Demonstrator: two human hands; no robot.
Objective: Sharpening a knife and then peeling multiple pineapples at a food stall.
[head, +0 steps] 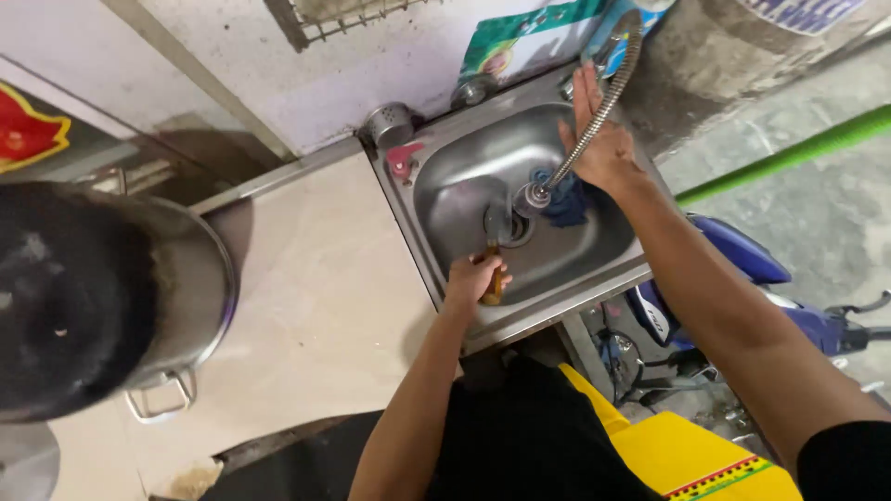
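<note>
Nearest to me are my black top and a glossy yellow plastic panel (pixel 682 455) with a red patterned edge at the lower right. To the left lies the table (pixel 316 297), a smooth, pale, matte slab. On its left end stands a big round metal pot (pixel 200 278) with dull brushed walls, a looped wire handle on its near side and a dark, blackened inside.

My left hand (pixel 473 278) is at the near rim of the sink (pixel 557 278), fingers curled tight around the brownish, rounded handle of a small tool (pixel 492 278). Its dark, flat metal end reaches into the basin beside the drain.

The sink is a rectangular pressed-steel basin with rounded corners and a soft grey sheen, set into the right end of the table. Near the round drain lies a crumpled dark blue cloth (pixel 564 199). A ribbed, flexible metal hose (pixel 599 116) runs down from the far right and ends in a round nozzle just over the drain.

My right hand (pixel 599 139) is stretched flat over the far right side of the basin, fingers straight and together, holding nothing; the hose crosses in front of it. I cannot tell whether they touch.

On the sink's far left corner sit a small red plastic piece (pixel 404 158) and a perforated steel cup (pixel 388 125). Beyond is a rough whitewashed wall (pixel 353 74).
</note>
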